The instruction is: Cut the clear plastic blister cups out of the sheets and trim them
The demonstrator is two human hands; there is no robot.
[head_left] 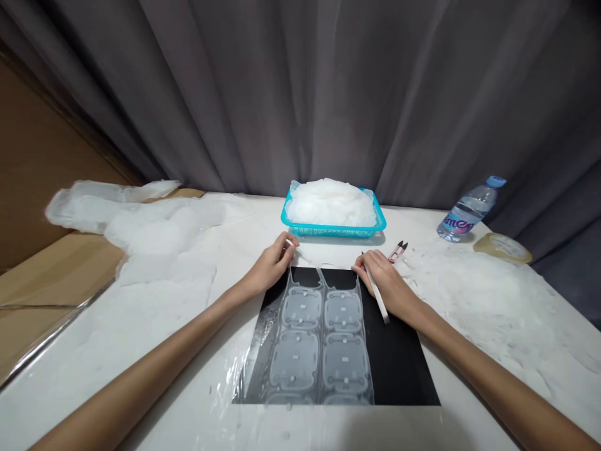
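Observation:
A clear plastic sheet moulded with rows of rounded cells (322, 341) lies on a black mat (399, 357) in front of me. My left hand (275, 266) is closed in a pinch on the sheet's far left corner. My right hand (382, 282) rests at the far right corner, fingers closed round a thin white pen-like tool (377, 293) that points back toward me.
A turquoise basket (334, 228) heaped with white translucent material stands behind the mat. Small pink snips (397, 251) lie to its right. A water bottle (469, 212) and a tape roll (503, 246) sit far right. Crumpled plastic film (141, 232) covers the table's left and right.

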